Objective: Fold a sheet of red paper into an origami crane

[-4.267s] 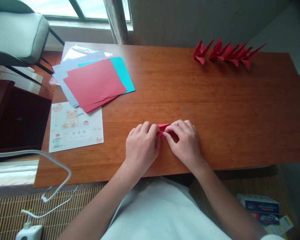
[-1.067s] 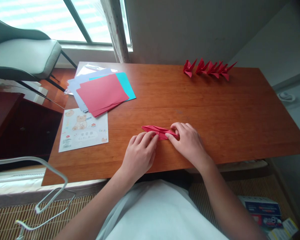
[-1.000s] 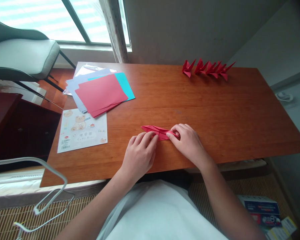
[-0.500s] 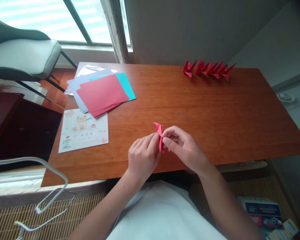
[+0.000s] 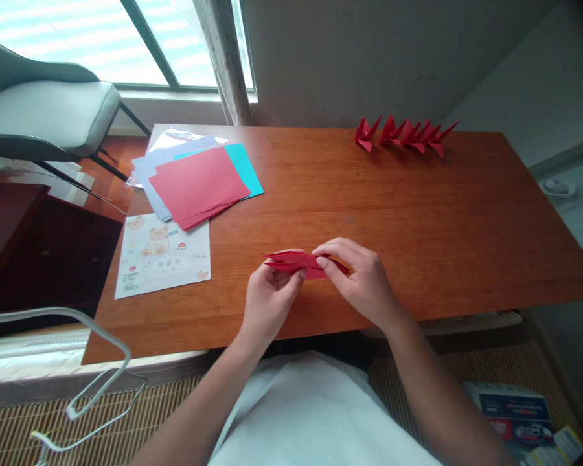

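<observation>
A folded piece of red origami paper [image 5: 307, 260] is held level between both hands, above the front part of the wooden table [image 5: 291, 200]. My left hand [image 5: 271, 294] pinches its left end, thumb in front and fingers behind. On the right end, my right hand [image 5: 360, 275] closes with thumb and fingertips. The paper is long and narrow, with layered flaps and pointed ends. Several red paper cranes [image 5: 405, 136] stand in a row at the table's far right.
Red paper sheets [image 5: 201, 181] lie over lilac and turquoise sheets [image 5: 245, 169] at the table's left. A bear-print sheet [image 5: 162, 255] is in front of them. A chair [image 5: 48, 110] stands by the window. White hangers [image 5: 102, 330] are at lower left, boxes [image 5: 512, 414] at lower right.
The folded red paper has turned from upright and edge-on to lying lengthwise across. My left hand has rolled over, its thumb now in front; my right hand still grips the right side.
</observation>
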Available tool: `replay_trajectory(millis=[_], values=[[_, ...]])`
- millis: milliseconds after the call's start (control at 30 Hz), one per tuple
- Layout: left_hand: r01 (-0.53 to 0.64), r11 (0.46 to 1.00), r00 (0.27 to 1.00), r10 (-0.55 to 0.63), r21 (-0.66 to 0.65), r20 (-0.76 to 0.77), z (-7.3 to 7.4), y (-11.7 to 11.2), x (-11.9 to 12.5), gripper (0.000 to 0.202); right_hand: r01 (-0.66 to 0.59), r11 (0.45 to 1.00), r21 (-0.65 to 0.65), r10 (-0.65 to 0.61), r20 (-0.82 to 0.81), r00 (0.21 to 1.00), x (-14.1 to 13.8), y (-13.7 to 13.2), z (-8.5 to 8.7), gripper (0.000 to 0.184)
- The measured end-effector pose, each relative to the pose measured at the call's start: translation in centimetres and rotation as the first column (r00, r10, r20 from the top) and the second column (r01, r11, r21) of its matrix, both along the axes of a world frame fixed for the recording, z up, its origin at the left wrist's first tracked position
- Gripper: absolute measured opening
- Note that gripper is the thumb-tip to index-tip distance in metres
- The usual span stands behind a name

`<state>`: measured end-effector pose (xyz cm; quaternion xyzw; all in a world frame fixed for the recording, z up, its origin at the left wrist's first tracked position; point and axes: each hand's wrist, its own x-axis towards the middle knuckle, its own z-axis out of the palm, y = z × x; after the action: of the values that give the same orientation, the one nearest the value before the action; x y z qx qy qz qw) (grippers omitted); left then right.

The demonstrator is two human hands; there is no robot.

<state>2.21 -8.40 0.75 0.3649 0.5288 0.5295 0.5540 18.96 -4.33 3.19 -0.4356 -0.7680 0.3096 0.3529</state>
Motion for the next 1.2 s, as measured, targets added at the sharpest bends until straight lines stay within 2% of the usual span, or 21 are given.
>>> replay_trajectory(millis=[167,300,367,467,533,567,600,667,700,733,833,900,1033,1200], values=[[0.055,0.998,0.997,-0.053,-0.035,0.047,0.4,0.0,-0.2,0.041,0.027,0.987,-0.16,-0.04,-0.078,0.996,-0.3,0.6,-1.0,0.01],[0.127,0.99,0.991,-0.129,-0.064,-0.032,0.3,0.0,-1.4,0.058,0.015,0.954,-0.298,-0.054,-0.124,0.991,-0.4,1.5,-2.1,0.011],[0.145,0.986,0.983,-0.153,-0.081,-0.1,0.1,0.0,-2.2,0.065,0.015,0.953,-0.302,-0.051,-0.113,0.992,-0.5,2.0,-2.3,0.012],[0.126,0.989,0.959,-0.14,-0.07,-0.246,-0.1,-0.2,-3.6,0.067,0.016,0.97,-0.241,-0.034,-0.072,0.997,-0.8,2.6,-2.3,0.012],[0.073,0.997,0.876,-0.063,0.002,-0.478,-0.2,-0.3,-4.5,0.063,0.0,0.984,-0.176,-0.004,-0.021,1.0,-1.0,2.9,-2.4,0.012],[0.059,0.996,0.787,-0.008,0.062,-0.617,-0.3,-0.4,-4.8,0.057,-0.017,0.99,-0.141,0.019,0.017,1.0,-1.1,3.0,-2.4,0.012],[0.064,0.988,0.667,0.06,0.138,-0.743,-0.3,-0.5,-5.1,0.049,-0.035,0.994,-0.104,0.042,0.062,0.997,-1.2,3.1,-2.6,0.013],[0.142,0.949,0.413,0.202,0.282,-0.888,-0.4,-0.7,-5.3,0.036,-0.066,0.997,-0.036,0.071,0.156,0.985,-1.4,3.1,-3.0,0.014],[0.211,0.919,0.324,0.254,0.332,-0.911,-0.5,-0.7,-5.2,0.032,-0.077,0.997,-0.008,0.077,0.196,0.978,-1.5,3.1,-3.2,0.014],[0.289,0.887,0.275,0.283,0.36,-0.919,-0.6,-0.7,-5.1,0.031,-0.082,0.997,0.015,0.076,0.23,0.97,-1.5,3.1,-3.4,0.014],[0.509,0.789,0.272,0.231,0.344,-0.934,-1.0,-0.3,-4.5,0.036,-0.073,0.995,0.065,0.051,0.297,0.954,-1.6,3.1,-3.9,0.012],[0.59,0.744,0.271,0.182,0.313,-0.945,-1.3,0.1,-4.2,0.037,-0.069,0.995,0.075,0.041,0.319,0.947,-1.5,3.2,-4.0,0.012],[0.664,0.707,0.238,0.111,0.245,-0.965,-1.7,0.8,-4.1,0.035,-0.084,0.993,0.085,0.051,0.329,0.943,-1.5,3.2,-4.0,0.013],[0.681,0.699,0.208,0.1,0.217,-0.973,-1.8,0.7,-4.2,0.037,-0.071,0.976,0.205,0.001,0.322,0.947,-1.0,1.6,-3.7,0.02]])
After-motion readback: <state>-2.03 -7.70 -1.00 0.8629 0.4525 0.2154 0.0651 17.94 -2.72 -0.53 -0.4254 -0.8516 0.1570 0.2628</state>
